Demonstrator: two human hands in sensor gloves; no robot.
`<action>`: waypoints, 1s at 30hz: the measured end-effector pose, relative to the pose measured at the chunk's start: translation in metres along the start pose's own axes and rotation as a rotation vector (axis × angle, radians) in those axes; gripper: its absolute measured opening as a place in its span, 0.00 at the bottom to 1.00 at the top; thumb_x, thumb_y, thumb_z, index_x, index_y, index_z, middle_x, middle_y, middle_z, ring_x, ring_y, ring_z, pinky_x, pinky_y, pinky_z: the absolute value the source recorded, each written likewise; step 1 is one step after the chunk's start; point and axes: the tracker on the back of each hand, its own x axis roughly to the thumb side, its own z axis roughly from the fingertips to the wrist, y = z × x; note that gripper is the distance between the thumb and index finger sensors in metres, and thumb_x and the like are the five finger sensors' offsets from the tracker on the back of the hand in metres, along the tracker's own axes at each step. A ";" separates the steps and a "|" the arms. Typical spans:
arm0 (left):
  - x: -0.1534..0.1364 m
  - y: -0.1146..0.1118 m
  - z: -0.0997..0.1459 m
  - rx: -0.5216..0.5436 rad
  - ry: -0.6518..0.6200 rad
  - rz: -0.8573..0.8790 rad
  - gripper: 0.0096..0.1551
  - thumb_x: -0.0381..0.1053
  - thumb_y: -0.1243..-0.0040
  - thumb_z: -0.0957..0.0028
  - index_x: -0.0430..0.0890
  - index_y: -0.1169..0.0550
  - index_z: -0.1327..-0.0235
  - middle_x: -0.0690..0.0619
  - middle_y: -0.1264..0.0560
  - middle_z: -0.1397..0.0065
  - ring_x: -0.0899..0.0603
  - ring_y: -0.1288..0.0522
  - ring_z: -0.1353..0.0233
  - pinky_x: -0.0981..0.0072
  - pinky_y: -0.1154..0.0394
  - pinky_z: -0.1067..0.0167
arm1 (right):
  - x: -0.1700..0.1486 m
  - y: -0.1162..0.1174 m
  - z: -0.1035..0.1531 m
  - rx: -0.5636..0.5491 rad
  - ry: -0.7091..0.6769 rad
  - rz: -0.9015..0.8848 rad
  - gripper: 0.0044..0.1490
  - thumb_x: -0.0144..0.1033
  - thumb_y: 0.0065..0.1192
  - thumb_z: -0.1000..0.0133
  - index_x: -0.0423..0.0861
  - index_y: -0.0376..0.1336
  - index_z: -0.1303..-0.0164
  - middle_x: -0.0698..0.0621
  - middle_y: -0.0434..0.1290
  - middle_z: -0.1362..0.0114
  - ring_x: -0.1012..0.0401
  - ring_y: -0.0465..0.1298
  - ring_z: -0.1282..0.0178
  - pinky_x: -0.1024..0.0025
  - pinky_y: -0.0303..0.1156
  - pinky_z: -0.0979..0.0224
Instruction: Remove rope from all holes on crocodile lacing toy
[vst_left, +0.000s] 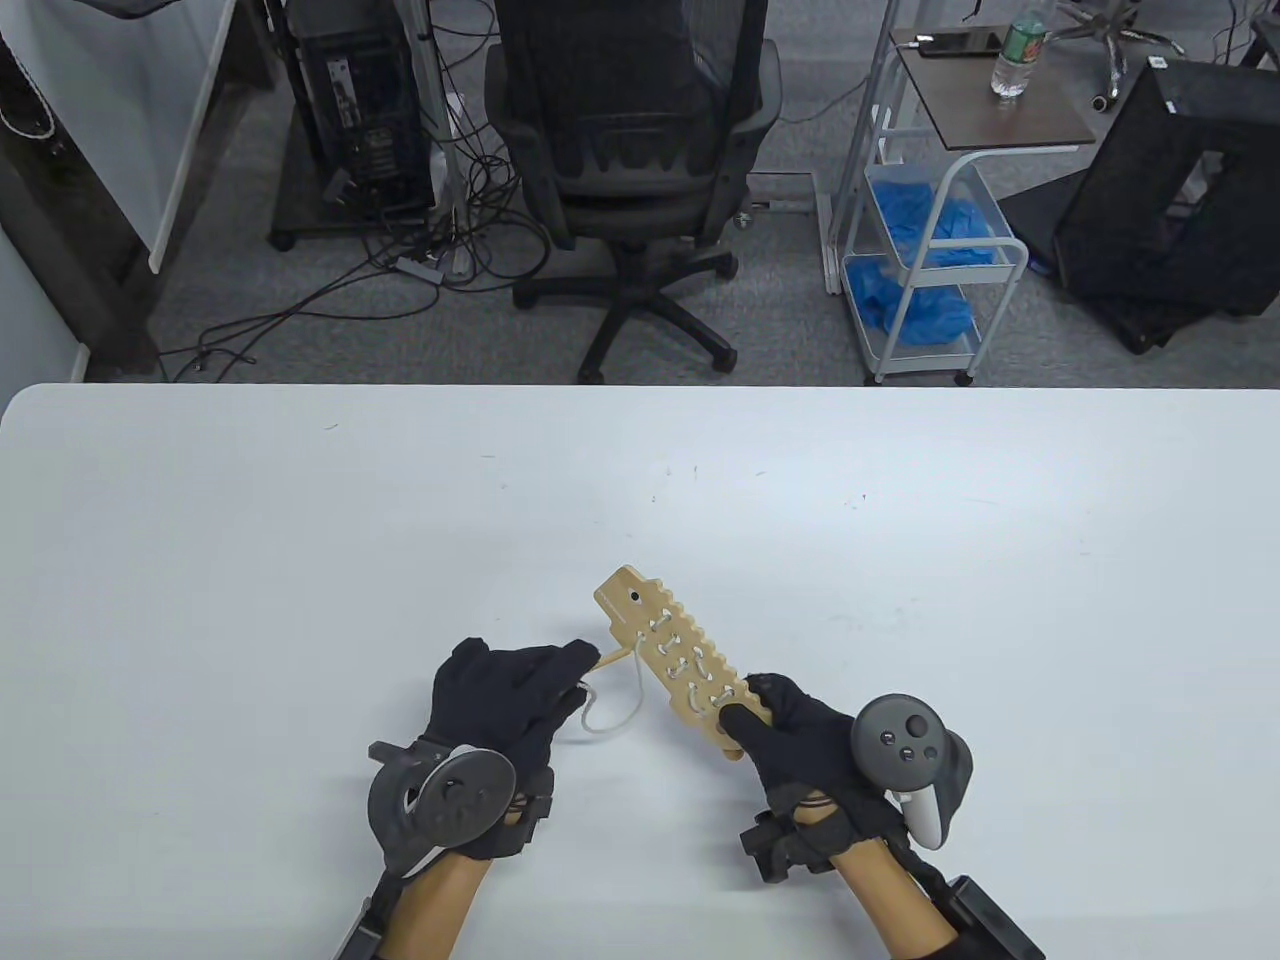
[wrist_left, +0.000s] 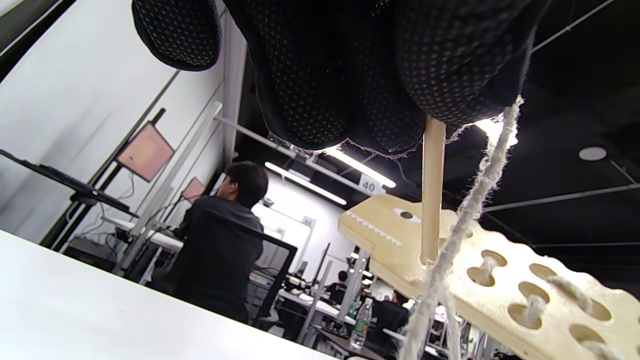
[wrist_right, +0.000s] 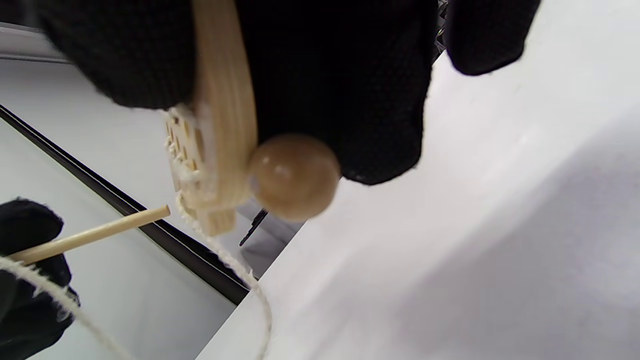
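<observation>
Two hands are sitting nearest me: my right hand (vst_left: 800, 745) is clamping the tail end of the crocodile lacing toy (vst_left: 672, 650), and my left hand (vst_left: 510, 700) is pinching the wooden needle (vst_left: 612, 657) at the rope's (vst_left: 615, 712) free end. From my right grip the toy's long axis is running toward eleven o'clock, head farthest away, held just off the table (vst_left: 300, 550). The slack is looping toward my left hand, so I'm judging that hand nearer for pulling toward nine o'clock.
</observation>
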 end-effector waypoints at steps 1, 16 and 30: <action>0.000 0.000 0.000 0.000 0.003 0.004 0.23 0.59 0.30 0.55 0.68 0.14 0.44 0.63 0.14 0.44 0.53 0.17 0.43 0.40 0.29 0.29 | 0.000 0.001 0.000 0.004 -0.005 0.007 0.28 0.43 0.73 0.54 0.41 0.71 0.49 0.44 0.86 0.53 0.47 0.86 0.50 0.32 0.66 0.35; 0.010 -0.005 0.001 -0.033 -0.089 -0.162 0.23 0.60 0.31 0.54 0.69 0.15 0.43 0.61 0.20 0.31 0.50 0.24 0.30 0.34 0.36 0.25 | 0.007 0.010 0.004 0.078 -0.031 -0.105 0.29 0.44 0.75 0.56 0.41 0.71 0.50 0.45 0.87 0.55 0.48 0.87 0.52 0.34 0.68 0.35; -0.002 0.000 -0.001 -0.015 -0.010 -0.041 0.37 0.62 0.38 0.50 0.63 0.31 0.23 0.56 0.28 0.21 0.46 0.30 0.23 0.33 0.38 0.24 | 0.007 0.011 0.004 0.118 -0.026 -0.226 0.29 0.44 0.73 0.55 0.40 0.71 0.50 0.45 0.86 0.55 0.48 0.86 0.53 0.35 0.69 0.36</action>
